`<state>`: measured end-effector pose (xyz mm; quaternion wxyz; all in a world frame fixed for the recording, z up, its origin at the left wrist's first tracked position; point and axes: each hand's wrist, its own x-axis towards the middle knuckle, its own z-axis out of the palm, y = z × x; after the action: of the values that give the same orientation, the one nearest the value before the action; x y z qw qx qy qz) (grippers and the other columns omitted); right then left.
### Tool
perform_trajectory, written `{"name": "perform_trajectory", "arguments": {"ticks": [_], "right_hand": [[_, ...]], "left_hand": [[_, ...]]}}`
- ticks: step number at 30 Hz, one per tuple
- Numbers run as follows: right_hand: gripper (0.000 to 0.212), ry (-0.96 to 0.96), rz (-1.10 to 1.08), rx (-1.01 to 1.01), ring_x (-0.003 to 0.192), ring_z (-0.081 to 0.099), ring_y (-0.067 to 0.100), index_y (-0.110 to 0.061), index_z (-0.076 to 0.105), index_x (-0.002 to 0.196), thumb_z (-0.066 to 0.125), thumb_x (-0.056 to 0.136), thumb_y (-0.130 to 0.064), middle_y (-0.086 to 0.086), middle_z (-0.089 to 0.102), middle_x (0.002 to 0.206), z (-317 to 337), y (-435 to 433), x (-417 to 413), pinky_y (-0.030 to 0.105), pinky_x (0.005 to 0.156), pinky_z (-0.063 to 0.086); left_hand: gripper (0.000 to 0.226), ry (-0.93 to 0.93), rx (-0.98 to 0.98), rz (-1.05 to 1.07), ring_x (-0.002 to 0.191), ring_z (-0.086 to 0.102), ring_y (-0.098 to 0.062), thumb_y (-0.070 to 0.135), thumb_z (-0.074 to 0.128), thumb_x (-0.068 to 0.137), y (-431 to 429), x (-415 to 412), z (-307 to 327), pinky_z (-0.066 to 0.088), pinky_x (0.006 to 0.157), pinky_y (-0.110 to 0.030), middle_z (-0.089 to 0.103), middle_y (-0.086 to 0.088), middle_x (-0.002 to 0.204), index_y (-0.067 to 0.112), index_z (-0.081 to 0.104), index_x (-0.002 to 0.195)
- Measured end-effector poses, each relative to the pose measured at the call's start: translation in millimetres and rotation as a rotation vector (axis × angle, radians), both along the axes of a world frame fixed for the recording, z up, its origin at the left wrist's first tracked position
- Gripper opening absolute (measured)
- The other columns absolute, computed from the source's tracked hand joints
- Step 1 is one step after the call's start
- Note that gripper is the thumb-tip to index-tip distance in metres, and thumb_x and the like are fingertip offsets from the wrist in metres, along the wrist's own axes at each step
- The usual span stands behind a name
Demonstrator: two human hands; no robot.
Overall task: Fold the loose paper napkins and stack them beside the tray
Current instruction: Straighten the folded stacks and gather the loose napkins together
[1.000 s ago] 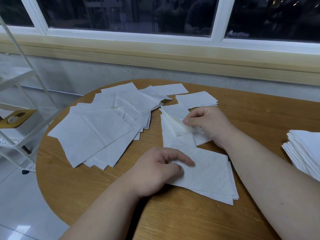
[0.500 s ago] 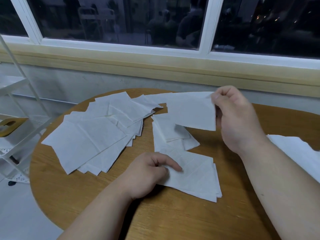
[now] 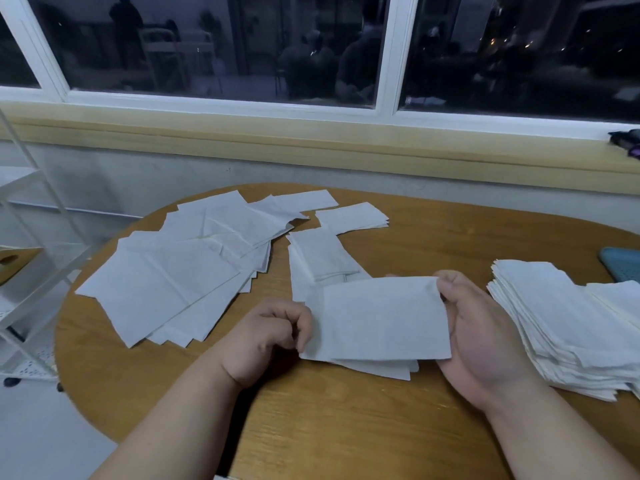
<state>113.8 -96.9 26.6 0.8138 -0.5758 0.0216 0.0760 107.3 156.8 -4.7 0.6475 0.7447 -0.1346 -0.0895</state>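
Note:
I hold one white paper napkin [image 3: 381, 320] between both hands just above the round wooden table [image 3: 346, 427]. My left hand [image 3: 266, 337] pinches its left edge with curled fingers. My right hand [image 3: 481, 337] grips its right edge, thumb on the top corner. Under it lie a few more napkins [image 3: 391, 368]. A spread of loose unfolded napkins [image 3: 180, 275] covers the table's left side. Small folded napkins [image 3: 322, 258] lie in the middle, with another small pile [image 3: 353, 216] behind them. A tall stack of folded napkins [image 3: 561, 334] sits at the right.
A white wire shelf rack [image 3: 31, 271] stands left of the table over a pale floor. A blue-grey object [image 3: 623, 268], cut off by the frame, lies at the table's right edge. A wall and window sill [image 3: 311, 147] run behind the table.
My right hand has brought the lifted napkin down from the far side to the near middle. My left hand left the napkins it pressed and took the napkin's left edge.

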Motion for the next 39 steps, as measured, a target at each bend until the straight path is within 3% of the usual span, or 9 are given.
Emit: {"name": "perform_trajectory", "arguments": {"ticks": [3, 5, 9, 18, 22, 24, 29, 34, 39], "right_hand": [[0.017, 0.000, 0.031, 0.046, 0.126, 0.054, 0.045, -0.015, 0.052, 0.095, 0.042, 0.105, -0.023, 0.032, 0.059, 0.127, 7.8, 4.2, 1.1, 0.049, 0.088, 0.040], [0.017, 0.003, 0.083, 0.076, 0.120, 0.061, 0.040, -0.014, 0.050, 0.094, 0.039, 0.106, -0.022, 0.027, 0.066, 0.121, 12.5, 10.7, -1.1, 0.047, 0.089, 0.044], [0.020, 0.034, 0.152, 0.131, 0.110, 0.069, 0.029, -0.012, 0.047, 0.091, 0.035, 0.106, -0.019, 0.020, 0.072, 0.115, 14.7, 21.4, -6.7, 0.044, 0.084, 0.049], [0.021, 0.068, 0.118, 0.120, 0.111, 0.068, 0.031, -0.014, 0.044, 0.088, 0.034, 0.106, -0.018, 0.017, 0.073, 0.115, 6.4, 23.1, -2.0, 0.045, 0.085, 0.047], [0.022, -0.003, 0.001, -0.186, 0.092, 0.066, 0.028, -0.016, 0.049, 0.086, 0.041, 0.106, -0.019, 0.004, 0.075, 0.098, -12.4, 16.6, -2.6, 0.046, 0.077, 0.044], [0.024, -0.042, -0.062, -0.374, 0.079, 0.055, 0.024, -0.018, 0.053, 0.082, 0.045, 0.104, -0.023, 0.001, 0.061, 0.081, -17.0, 12.8, -5.0, 0.042, 0.069, 0.037], [0.020, -0.103, -0.042, -0.548, 0.068, 0.042, 0.020, -0.020, 0.053, 0.082, 0.048, 0.101, -0.023, 0.005, 0.045, 0.073, -19.4, 11.3, -7.8, 0.041, 0.063, 0.033], [0.013, -0.207, -0.119, -0.767, 0.059, 0.048, 0.015, -0.021, 0.058, 0.083, 0.060, 0.093, -0.014, 0.013, 0.057, 0.070, -17.6, 10.7, -3.0, 0.035, 0.057, 0.037], [0.009, -0.387, -0.085, -1.106, 0.083, 0.052, 0.006, -0.033, 0.058, 0.094, 0.063, 0.091, -0.025, -0.014, 0.054, 0.091, -0.8, 30.3, 28.4, 0.022, 0.064, 0.040]], "left_hand": [[0.028, 0.030, -0.092, -0.058, 0.069, 0.053, -0.018, 0.027, 0.054, 0.045, -0.4, -1.1, 0.1, 0.039, 0.066, -0.028, 0.061, -0.004, 0.066, 0.012, 0.072, 0.061], [0.040, 0.057, -0.159, -0.129, 0.092, 0.066, -0.026, 0.022, 0.054, 0.048, -0.5, -0.9, 1.0, 0.048, 0.081, -0.031, 0.073, -0.012, 0.090, 0.008, 0.079, 0.077], [0.050, 0.078, -0.205, -0.170, 0.121, 0.060, -0.036, 0.017, 0.056, 0.052, 0.0, 0.3, 0.6, 0.047, 0.099, -0.042, 0.070, -0.021, 0.119, 0.006, 0.080, 0.095], [0.041, 0.095, -0.253, -0.125, 0.108, 0.066, -0.033, 0.013, 0.058, 0.049, -0.3, 1.0, -2.3, 0.051, 0.088, -0.037, 0.074, -0.019, 0.106, 0.004, 0.081, 0.083], [0.044, 0.150, -0.193, -0.074, 0.114, 0.066, -0.031, 0.019, 0.062, 0.054, -0.7, -0.8, -0.5, 0.053, 0.095, -0.038, 0.074, -0.016, 0.113, 0.010, 0.082, 0.092], [0.042, 0.157, -0.133, -0.028, 0.111, 0.067, -0.022, 0.021, 0.064, 0.061, -2.8, -2.3, 1.3, 0.052, 0.088, -0.027, 0.075, -0.008, 0.113, 0.015, 0.082, 0.098], [0.025, 0.130, 0.043, 0.087, 0.097, 0.071, -0.010, 0.003, 0.075, 0.083, -9.1, -4.2, 4.6, 0.050, 0.078, -0.017, 0.077, 0.004, 0.104, 0.023, 0.082, 0.096], [0.029, 0.085, 0.151, 0.166, 0.086, 0.070, -0.004, -0.001, 0.071, 0.087, -11.0, -6.5, 4.2, 0.049, 0.072, -0.014, 0.076, 0.012, 0.095, 0.027, 0.081, 0.091], [0.030, 0.056, 0.210, 0.219, 0.044, 0.049, 0.007, -0.007, 0.058, 0.089, -13.1, -7.6, 3.7, 0.032, 0.048, -0.006, 0.056, 0.026, 0.050, 0.014, 0.079, 0.096]]}}
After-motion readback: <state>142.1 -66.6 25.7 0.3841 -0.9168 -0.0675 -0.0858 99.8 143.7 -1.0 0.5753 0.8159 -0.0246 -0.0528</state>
